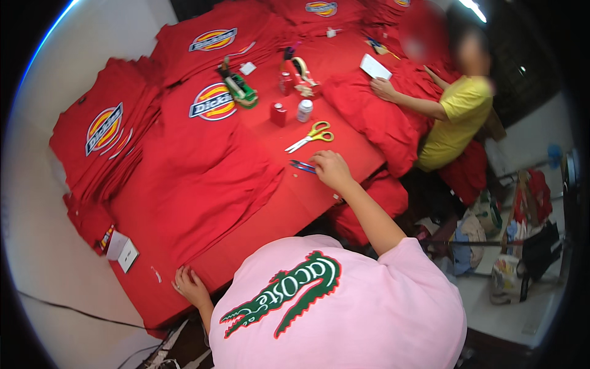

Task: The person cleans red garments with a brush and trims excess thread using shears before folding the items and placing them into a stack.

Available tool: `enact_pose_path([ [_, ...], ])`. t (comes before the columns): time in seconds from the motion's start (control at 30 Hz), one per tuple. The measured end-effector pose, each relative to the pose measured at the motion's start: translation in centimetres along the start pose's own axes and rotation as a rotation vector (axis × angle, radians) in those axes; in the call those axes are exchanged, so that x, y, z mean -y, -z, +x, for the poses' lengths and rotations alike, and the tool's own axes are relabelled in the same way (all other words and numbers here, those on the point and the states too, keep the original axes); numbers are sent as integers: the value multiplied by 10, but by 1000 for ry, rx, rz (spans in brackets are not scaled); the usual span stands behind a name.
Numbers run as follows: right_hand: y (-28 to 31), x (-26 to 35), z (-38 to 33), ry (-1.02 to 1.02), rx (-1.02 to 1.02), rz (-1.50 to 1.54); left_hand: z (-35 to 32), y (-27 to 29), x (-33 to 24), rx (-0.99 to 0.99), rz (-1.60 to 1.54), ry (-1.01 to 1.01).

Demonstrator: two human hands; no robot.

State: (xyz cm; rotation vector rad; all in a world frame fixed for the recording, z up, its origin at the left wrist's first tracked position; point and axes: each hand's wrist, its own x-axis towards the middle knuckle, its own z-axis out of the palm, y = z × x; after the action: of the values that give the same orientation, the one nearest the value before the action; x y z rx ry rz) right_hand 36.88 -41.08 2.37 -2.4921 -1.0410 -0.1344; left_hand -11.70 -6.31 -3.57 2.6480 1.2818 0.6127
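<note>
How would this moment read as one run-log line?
left hand: on red table edge | right hand: at slim blue snips, grip unclear | nearby: yellow-handled metal scissors

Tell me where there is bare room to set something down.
The red table has a mostly bare strip along its near edge, between the middle red shirt and the right hand. Another gap lies between that shirt and the white box. It is crowded around the white bottle, yellow-handled scissors and blue snips.

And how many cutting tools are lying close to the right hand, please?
2: the yellow-handled scissors, just beyond the right hand, and the blue snips by its fingertips. Another small one could be hidden under the hand.
</note>
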Motion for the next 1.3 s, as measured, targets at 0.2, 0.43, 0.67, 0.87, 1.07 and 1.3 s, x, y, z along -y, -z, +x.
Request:
enact_pose_path([
  [0.2, -16, 38, 35, 63, 9, 45, 27, -14, -4, -137, -191, 132],
  [0.43, -42, 72, 83, 139, 131, 113, 32, -18, -11, -142, -133, 177],
  [0.67, -30, 121, 284, 399, -246, -58, 37, -14, -14, -144, -74, 170],
  [0.87, -21, 124, 441, 410, -227, -603, 39, -17, -16, -104, -103, 247],
  [1.07, -39, 124, 476, 350, 30, -840, 39, -16, -13, -96, -91, 251],
  [1.3, 19, 112, 468, 349, -300, -635, 38, -13, -15, -71, -90, 266],
])
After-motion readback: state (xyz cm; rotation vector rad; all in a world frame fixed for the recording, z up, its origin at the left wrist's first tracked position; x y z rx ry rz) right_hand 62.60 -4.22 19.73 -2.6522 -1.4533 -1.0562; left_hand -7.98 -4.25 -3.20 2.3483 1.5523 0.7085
